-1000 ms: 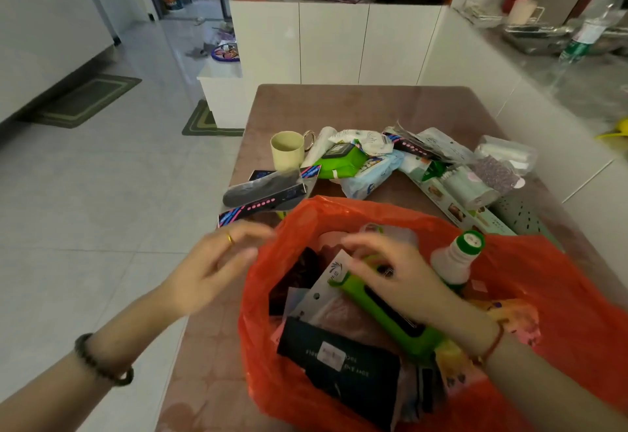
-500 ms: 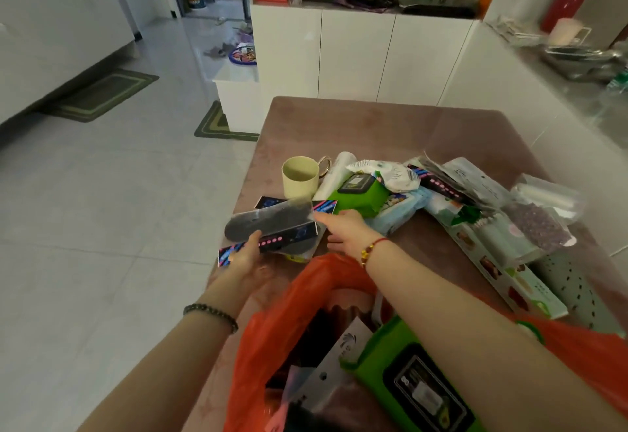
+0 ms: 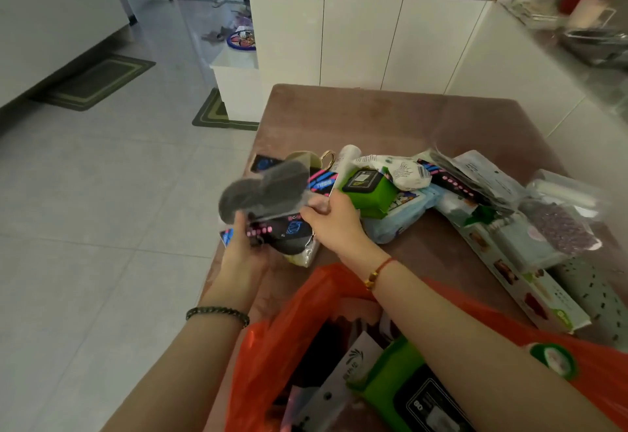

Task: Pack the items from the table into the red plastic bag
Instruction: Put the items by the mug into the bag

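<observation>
The red plastic bag [image 3: 289,322] stands open at the table's near edge, with a green wipes pack [image 3: 390,380], a white card and dark packets inside. Beyond it my left hand [image 3: 243,248] and my right hand [image 3: 334,219] both grip a packet of grey insoles [image 3: 265,190] with a black, pink and blue card, lifted and tilted above the brown table [image 3: 390,118]. It is blurred. More items lie to the right: a small green wipes pack [image 3: 368,186], a blue tissue pack [image 3: 401,214], a white pouch [image 3: 390,168].
A yellow mug [image 3: 306,158] stands half hidden behind the insoles. A long white box [image 3: 520,282], clear bags and a green dotted mat [image 3: 591,292] fill the table's right side. White cabinets stand behind, a counter on the right, tiled floor on the left.
Both hands left the bag and reached forward to the insole packet. They have now closed on it and raised its left end off the table.
</observation>
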